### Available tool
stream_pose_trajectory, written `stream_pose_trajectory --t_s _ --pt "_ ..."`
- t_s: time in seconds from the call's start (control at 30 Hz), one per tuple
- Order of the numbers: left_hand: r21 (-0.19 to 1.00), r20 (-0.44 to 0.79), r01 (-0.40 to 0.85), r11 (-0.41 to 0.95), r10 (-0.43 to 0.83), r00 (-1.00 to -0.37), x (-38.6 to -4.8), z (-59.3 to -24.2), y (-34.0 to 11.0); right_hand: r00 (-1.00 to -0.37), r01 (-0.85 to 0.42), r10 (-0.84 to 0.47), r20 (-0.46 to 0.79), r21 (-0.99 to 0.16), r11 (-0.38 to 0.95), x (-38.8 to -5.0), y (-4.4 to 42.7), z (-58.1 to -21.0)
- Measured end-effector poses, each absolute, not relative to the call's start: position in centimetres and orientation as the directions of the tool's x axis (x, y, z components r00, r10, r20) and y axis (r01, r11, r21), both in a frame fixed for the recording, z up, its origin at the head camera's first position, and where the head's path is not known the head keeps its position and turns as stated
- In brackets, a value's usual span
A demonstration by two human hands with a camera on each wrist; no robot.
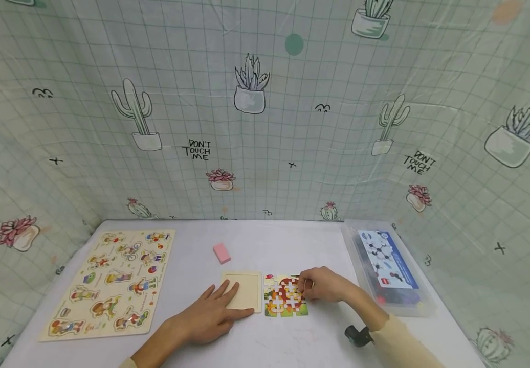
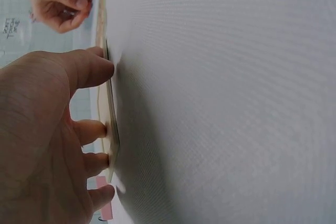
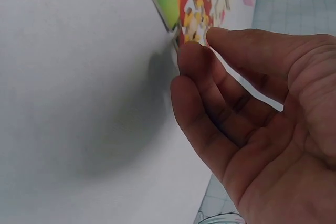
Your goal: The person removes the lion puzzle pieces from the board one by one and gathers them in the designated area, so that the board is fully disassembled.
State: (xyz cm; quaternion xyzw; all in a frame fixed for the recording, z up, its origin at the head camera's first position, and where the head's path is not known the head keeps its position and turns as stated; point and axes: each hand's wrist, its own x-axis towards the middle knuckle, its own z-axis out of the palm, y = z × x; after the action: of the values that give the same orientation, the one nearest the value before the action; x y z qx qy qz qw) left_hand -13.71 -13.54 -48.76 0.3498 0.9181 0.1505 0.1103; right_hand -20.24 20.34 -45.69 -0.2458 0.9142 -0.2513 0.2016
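Note:
My left hand [image 1: 210,314] rests palm down with fingers spread on a pale wooden puzzle frame [image 1: 246,294]. In the left wrist view, its fingertips touch the board [image 2: 108,108] along the edge. A partly assembled jigsaw [image 1: 285,306] lies right of the frame, with red, yellow and green pieces and white cross-shaped gaps. My right hand [image 1: 320,283] is at its right edge. In the right wrist view, the thumb and bent index finger pinch at a jigsaw piece [image 3: 177,44] on the border, mostly hidden by the fingertips.
A large wooden picture puzzle board [image 1: 108,286] lies at the left. Behind the frame is a pink block [image 1: 221,253]. On the right stands a clear plastic case [image 1: 384,260] with a blue label; a black object [image 1: 358,336] lies near the right forearm.

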Motion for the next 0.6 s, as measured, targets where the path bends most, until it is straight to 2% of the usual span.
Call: stream_pose_trajectory --t_s 0.3,0.6 --pt "0.355 -0.094 0.606 0.712 0.672 -0.734 -13.66 -49.05 -13.83 -0.767 -0.341 -0.576 -0.281 -0.583 0.738 -19.81 20.09 -46.31" --pt "0.36 -0.062 0.628 0.69 0.689 -0.722 -13.91 -48.58 -14.11 -0.785 -0.38 -0.572 -0.237 -0.545 0.747 -20.38 20.39 -45.89"
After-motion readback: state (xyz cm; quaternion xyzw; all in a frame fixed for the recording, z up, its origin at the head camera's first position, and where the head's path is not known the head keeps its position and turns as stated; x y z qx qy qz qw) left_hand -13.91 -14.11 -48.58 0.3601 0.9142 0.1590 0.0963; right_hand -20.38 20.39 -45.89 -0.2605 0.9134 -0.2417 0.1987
